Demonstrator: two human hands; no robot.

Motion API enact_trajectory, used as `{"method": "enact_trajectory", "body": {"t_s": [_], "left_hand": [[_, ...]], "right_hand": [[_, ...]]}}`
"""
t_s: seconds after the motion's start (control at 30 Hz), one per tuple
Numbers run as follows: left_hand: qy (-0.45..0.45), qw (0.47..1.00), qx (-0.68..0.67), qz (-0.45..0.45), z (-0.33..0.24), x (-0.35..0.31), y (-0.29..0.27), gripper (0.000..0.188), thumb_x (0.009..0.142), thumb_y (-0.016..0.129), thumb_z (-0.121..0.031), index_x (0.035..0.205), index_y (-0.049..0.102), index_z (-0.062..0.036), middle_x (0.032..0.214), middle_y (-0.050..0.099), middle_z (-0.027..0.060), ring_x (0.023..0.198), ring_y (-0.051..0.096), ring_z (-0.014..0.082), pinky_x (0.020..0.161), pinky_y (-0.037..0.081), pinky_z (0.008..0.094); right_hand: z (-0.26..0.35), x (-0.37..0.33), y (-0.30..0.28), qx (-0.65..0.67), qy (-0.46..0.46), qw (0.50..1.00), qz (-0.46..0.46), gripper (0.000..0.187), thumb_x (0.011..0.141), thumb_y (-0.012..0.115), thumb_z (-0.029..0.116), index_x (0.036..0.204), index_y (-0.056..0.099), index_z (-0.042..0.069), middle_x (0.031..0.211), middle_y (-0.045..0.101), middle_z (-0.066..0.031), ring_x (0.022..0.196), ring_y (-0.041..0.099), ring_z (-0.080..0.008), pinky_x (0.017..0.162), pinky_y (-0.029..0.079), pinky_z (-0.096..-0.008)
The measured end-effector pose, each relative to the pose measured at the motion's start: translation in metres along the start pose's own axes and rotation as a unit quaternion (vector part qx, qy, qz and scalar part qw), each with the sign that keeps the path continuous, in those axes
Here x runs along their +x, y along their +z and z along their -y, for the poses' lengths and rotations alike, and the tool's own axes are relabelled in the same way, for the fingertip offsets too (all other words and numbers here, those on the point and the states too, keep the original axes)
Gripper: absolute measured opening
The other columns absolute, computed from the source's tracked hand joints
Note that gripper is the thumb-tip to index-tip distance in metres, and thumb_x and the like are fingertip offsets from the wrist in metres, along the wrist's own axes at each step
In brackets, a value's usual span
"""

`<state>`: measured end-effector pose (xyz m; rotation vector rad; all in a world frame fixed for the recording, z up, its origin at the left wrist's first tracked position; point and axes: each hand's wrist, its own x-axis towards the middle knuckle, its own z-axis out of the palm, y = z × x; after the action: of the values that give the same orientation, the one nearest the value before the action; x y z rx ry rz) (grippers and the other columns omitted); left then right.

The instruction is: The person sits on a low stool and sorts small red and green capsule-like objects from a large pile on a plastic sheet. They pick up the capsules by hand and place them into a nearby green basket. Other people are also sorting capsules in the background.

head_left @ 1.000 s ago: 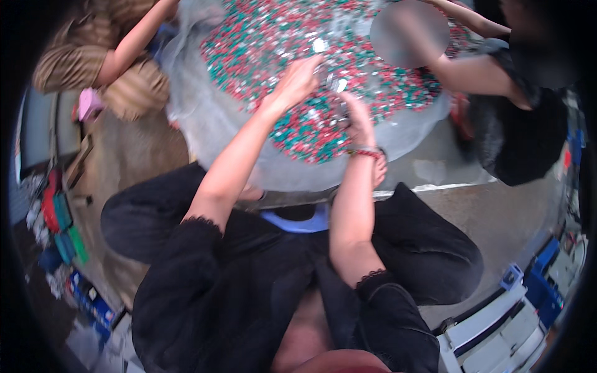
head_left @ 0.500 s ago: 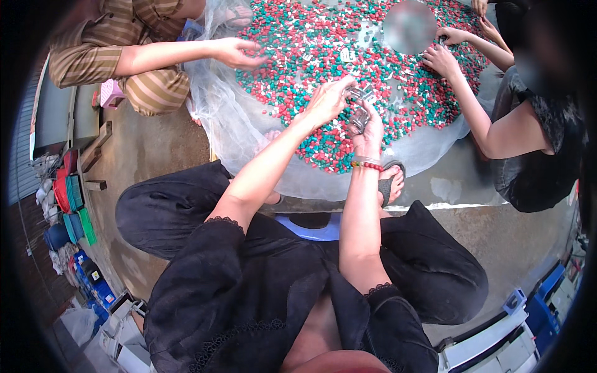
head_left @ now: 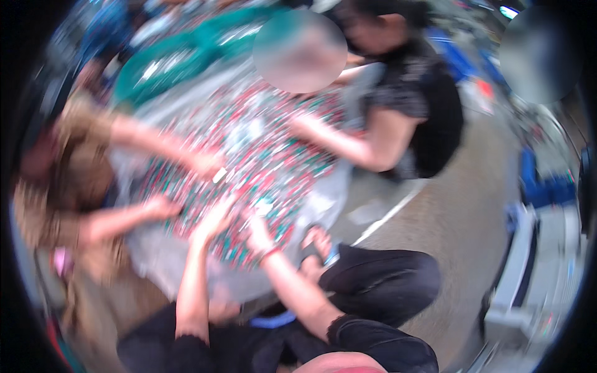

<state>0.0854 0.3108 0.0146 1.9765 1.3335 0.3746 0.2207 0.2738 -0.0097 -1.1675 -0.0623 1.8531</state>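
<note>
Motion smears the whole view. A heap of small red, green and white pieces [head_left: 249,161] lies spread on a whitish translucent sheet [head_left: 171,267]. My left hand [head_left: 213,217] reaches over the near part of the heap. Just to its right is my right hand [head_left: 257,233], a red bead bracelet [head_left: 268,253] at its wrist. The two hands are a little apart. The fingers of both are too blurred to show whether they are closed or hold anything. Something pale [head_left: 263,208] is near the right fingertips, its kind unclear.
On the left, a person in brown stripes has a hand [head_left: 208,165] over the heap near a small white piece [head_left: 220,174]. On the right another person in black [head_left: 398,112] works at the heap. Green netting [head_left: 186,46] lies behind; pale grey equipment [head_left: 528,261] stands at right.
The view has swung to the right and blurred, so the heap now lies further left. Earlier my hands were close together with small grey-white pieces; now they are further apart and smeared.
</note>
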Motion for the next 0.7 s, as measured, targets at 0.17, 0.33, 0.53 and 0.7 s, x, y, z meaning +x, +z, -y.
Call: {"method": "enact_trajectory", "body": {"t_s": [0.17,0.33,0.53,0.7], "left_hand": [[-0.119,0.944,-0.309,-0.001,-0.035,0.015,-0.025,0.011,0.087,0.054,-0.009,0.097,0.050,-0.0077,0.082,0.053,0.0023,0.067,0.050,0.0078,0.052,0.041,0.0215],[-0.025,0.881,-0.450,0.144,-0.045,0.020,-0.050,0.022,0.086,0.061,-0.020,0.094,0.049,-0.0044,0.066,0.047,-0.0006,0.052,0.044,0.0078,0.045,0.036,0.0210],[0.009,0.701,-0.713,0.011,-0.042,0.018,-0.024,0.028,0.086,0.060,-0.032,0.085,0.043,-0.0095,0.075,0.043,0.0027,0.065,0.051,0.0164,0.042,0.040,0.0250],[-0.176,0.608,-0.743,-0.216,0.011,0.000,0.023,0.029,0.083,0.063,-0.012,0.111,0.056,-0.0086,0.102,0.058,0.0027,0.091,0.053,0.0118,0.073,0.045,0.0249]], "right_hand": [[0.045,0.005,0.006,-0.041,0.019,0.990,0.136,0.011,0.087,0.057,0.025,0.089,0.057,0.014,0.060,0.046,0.0074,0.047,0.045,-0.0031,0.034,0.025,-0.0183],[0.073,0.018,-0.038,-0.010,0.105,0.967,0.230,0.020,0.085,0.062,0.024,0.098,0.058,0.010,0.077,0.058,0.0001,0.053,0.055,-0.0103,0.036,0.034,-0.0204],[0.049,0.042,-0.057,0.276,0.091,0.917,0.271,0.027,0.085,0.055,0.018,0.109,0.056,0.007,0.091,0.062,-0.0091,0.078,0.063,-0.0249,0.044,0.046,-0.0225],[0.056,0.021,-0.071,0.231,-0.045,0.970,0.057,0.042,0.079,0.058,0.041,0.109,0.057,0.011,0.100,0.061,-0.0075,0.092,0.058,-0.0257,0.075,0.050,-0.0425]]}}
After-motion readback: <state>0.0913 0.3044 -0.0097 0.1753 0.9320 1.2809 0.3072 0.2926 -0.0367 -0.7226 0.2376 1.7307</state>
